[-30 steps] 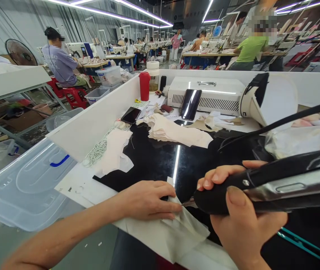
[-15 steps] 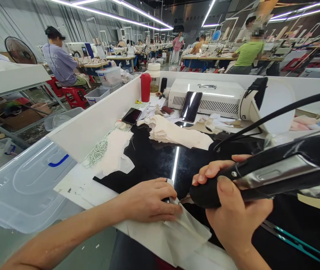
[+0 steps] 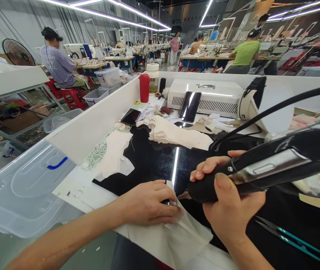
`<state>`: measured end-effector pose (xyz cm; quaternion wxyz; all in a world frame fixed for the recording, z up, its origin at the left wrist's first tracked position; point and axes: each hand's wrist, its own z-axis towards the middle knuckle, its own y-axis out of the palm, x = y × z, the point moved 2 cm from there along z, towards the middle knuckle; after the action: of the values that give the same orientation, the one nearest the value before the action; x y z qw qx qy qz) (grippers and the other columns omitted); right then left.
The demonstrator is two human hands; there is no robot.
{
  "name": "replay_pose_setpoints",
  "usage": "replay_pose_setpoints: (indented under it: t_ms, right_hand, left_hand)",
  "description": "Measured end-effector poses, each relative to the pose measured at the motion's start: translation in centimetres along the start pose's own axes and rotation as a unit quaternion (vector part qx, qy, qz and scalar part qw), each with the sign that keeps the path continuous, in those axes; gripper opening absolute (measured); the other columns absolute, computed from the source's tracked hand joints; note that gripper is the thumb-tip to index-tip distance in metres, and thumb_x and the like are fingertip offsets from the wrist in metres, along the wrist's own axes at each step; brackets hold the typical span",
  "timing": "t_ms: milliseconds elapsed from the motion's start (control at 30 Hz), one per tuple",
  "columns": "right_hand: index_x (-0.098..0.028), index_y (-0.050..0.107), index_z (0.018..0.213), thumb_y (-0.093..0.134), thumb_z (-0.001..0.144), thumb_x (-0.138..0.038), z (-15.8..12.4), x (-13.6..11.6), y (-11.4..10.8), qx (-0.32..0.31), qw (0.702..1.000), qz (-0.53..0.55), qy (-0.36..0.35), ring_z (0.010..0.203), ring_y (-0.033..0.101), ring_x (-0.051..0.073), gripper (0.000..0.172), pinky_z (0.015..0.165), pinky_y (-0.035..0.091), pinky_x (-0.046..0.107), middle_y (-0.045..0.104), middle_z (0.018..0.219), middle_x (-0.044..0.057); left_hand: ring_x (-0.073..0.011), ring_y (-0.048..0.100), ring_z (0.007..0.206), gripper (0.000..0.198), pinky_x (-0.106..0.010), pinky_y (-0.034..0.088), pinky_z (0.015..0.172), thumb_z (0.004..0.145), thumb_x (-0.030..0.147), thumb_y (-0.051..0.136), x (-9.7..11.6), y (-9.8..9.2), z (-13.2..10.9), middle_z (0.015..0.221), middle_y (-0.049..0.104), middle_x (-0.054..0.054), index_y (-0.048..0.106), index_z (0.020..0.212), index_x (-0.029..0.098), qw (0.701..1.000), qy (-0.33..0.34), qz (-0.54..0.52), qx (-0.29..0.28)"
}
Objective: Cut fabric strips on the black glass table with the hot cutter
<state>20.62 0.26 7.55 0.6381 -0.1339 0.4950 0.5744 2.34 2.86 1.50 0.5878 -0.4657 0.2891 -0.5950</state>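
Observation:
My left hand [image 3: 153, 202] is palm down at the table's front edge, its bent fingers pressed on a thin, pale fabric piece [image 3: 188, 228] that hangs in folds over the edge. The thumb is hidden. My right hand [image 3: 227, 198] is wrapped round a thick black handheld tool [image 3: 267, 172] with a rounded end and a silver strip; its exact kind is unclear. The tool's rounded end is just right of my left fingers, above the black mat [image 3: 154, 165]. Teal-handled tweezers [image 3: 295, 238] lie to the right of my right wrist.
Stacked pale fabric pieces [image 3: 177, 133], green cord [image 3: 99, 153] and a phone [image 3: 131, 116] lie beyond my hands. A red cup [image 3: 144, 88] and a white vented machine [image 3: 205, 98] stand behind. A black cable [image 3: 278, 107] arches over the right side. People sit at sewing machines farther off.
The black tool and my right hand have shifted slightly left and up. The left hand stays on the fabric. The whole view has moved a little.

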Motion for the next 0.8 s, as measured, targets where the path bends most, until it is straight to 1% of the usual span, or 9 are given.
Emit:
replay_pose_setpoints:
  t_ms: [200,367,467,600,700,800]
  right_hand:
    - [-0.028,0.058,0.115,0.081,0.09,-0.029,-0.2,0.1,0.2,-0.002,1.0,-0.016,0.007,0.062,0.065,0.016,0.034,0.06,0.059,0.036,0.066,0.079,-0.006]
    - [-0.027,0.058,0.116,0.08,0.092,-0.028,-0.3,0.5,-0.1,-0.005,1.0,-0.001,0.01,0.064,0.066,0.015,0.033,0.06,0.06,0.033,0.066,0.081,-0.004]
    - [-0.026,0.059,0.117,0.08,0.092,-0.025,-0.2,0.9,-0.5,-0.009,1.0,0.012,0.005,0.065,0.066,0.015,0.033,0.06,0.061,0.032,0.067,0.082,-0.004]
    - [-0.027,0.06,0.116,0.081,0.092,-0.024,0.3,1.0,-0.9,-0.024,1.0,0.006,0.003,0.066,0.067,0.015,0.032,0.062,0.063,0.033,0.068,0.082,-0.003]
    - [-0.026,0.06,0.116,0.082,0.09,-0.026,0.7,0.5,-1.1,0.007,1.0,0.0,0.003,0.065,0.067,0.015,0.035,0.061,0.062,0.033,0.068,0.081,-0.003]
    - [-0.026,0.061,0.115,0.085,0.087,-0.028,1.0,0.1,-1.3,0.037,0.999,-0.005,0.003,0.064,0.066,0.016,0.037,0.06,0.061,0.033,0.069,0.079,-0.003]
  left_hand:
    - [-0.0193,0.07,0.103,0.027,-0.039,0.051,0.114,0.111,0.041,0.06,-0.1,0.2,0.0,0.115,0.073,-0.008,0.076,0.124,0.023,1.0,0.005,-0.008,0.008]
    - [-0.0195,0.069,0.101,0.031,-0.038,0.052,0.111,0.113,0.043,0.055,-0.1,0.4,-0.1,0.112,0.073,-0.006,0.076,0.122,0.023,0.999,0.004,-0.02,0.036]
    - [-0.0191,0.069,0.1,0.03,-0.038,0.052,0.112,0.112,0.045,0.056,-0.1,0.7,-0.2,0.112,0.073,-0.005,0.074,0.122,0.024,0.999,-0.001,-0.011,0.033]
    - [-0.0187,0.07,0.102,0.028,-0.04,0.049,0.117,0.11,0.046,0.059,-0.3,1.2,-0.5,0.114,0.072,-0.005,0.072,0.126,0.027,1.0,-0.012,0.002,0.022]
    - [-0.0186,0.07,0.1,0.028,-0.041,0.049,0.118,0.11,0.048,0.06,-0.4,1.4,-0.7,0.115,0.072,-0.005,0.071,0.126,0.028,1.0,-0.011,0.005,0.028]
    - [-0.0184,0.069,0.097,0.03,-0.04,0.05,0.116,0.111,0.049,0.058,-0.4,1.4,-0.6,0.113,0.072,-0.005,0.071,0.125,0.026,0.999,-0.007,0.0,0.036]
